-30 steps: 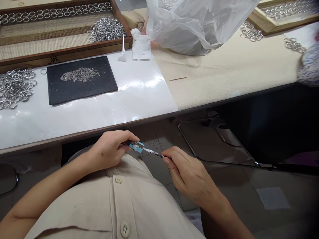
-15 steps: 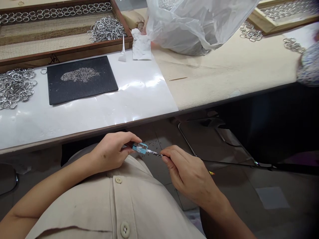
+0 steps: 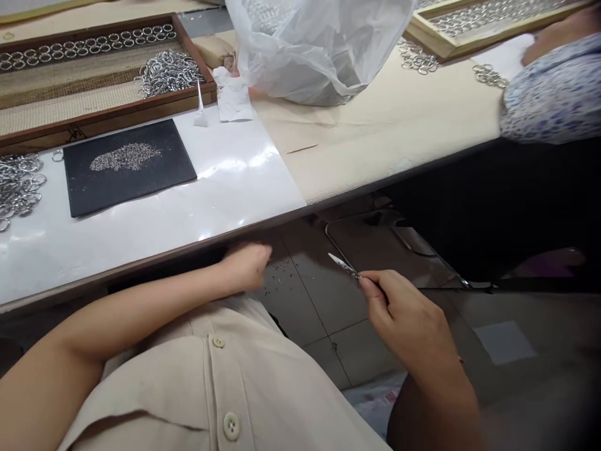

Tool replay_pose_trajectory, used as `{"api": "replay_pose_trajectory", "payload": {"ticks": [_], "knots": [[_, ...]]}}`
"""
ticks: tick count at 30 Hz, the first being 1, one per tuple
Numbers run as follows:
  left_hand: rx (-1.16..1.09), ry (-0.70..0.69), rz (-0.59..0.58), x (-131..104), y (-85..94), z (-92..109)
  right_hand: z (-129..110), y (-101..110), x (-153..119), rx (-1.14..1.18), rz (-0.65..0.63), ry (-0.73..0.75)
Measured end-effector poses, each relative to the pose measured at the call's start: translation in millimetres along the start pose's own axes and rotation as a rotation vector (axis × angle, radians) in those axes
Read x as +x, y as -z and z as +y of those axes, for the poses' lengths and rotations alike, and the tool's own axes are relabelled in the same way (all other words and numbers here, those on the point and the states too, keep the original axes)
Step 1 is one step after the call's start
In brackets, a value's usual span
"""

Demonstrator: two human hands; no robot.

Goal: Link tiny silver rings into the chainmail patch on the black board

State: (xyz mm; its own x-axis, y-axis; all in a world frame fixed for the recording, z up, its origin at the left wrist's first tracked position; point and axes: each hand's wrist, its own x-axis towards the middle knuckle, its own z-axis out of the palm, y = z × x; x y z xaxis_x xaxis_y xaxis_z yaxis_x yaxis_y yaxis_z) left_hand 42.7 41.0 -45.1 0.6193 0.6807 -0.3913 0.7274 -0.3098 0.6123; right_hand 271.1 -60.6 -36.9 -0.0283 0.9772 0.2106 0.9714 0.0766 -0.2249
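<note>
By our table (image 3: 154,216), our left hand (image 3: 246,266) pulls away, grip too blurry to tell, leaving the pointy stick (image 3: 344,265) bare in our right fingers' (image 3: 372,291) pinch.

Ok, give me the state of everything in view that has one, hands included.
White-tipped tool: held, tip exposed.
Right hand: closed on the tool.
Left hand: curled, blurred; contents hidden.
Brown tray: part-filled, rings lined up and heaped.
Black pad: flat, tiny shiny pieces spread on it.
Plastic bag: bulging, creased.
Thin stick: lying flat.
White tissue: crumpled.
Pale wooden frame: holding rings.
</note>
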Motion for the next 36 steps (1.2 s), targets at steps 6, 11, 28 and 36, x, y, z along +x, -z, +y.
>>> {"api": "replay_pose_trajectory", "payload": {"ticks": [6, 11, 28, 36], "knots": [[-0.061, -0.071, 0.042, 31, -15.5, -12, -2, -20, 2, 0.079, 0.011, -0.03], [-0.341, -0.068, 0.07, 22, -13.1, -19, -18, -29, 5, 0.267, 0.043, 0.016], [-0.85, 0.371, -0.231, 44, -36.0, -39, -31, -68, 17, 0.493, -0.206, -0.315], [-1.091, 0.274, -0.22, 38, -27.2, -44, -21, -74, 10, 0.549, -0.159, -0.33]]}}
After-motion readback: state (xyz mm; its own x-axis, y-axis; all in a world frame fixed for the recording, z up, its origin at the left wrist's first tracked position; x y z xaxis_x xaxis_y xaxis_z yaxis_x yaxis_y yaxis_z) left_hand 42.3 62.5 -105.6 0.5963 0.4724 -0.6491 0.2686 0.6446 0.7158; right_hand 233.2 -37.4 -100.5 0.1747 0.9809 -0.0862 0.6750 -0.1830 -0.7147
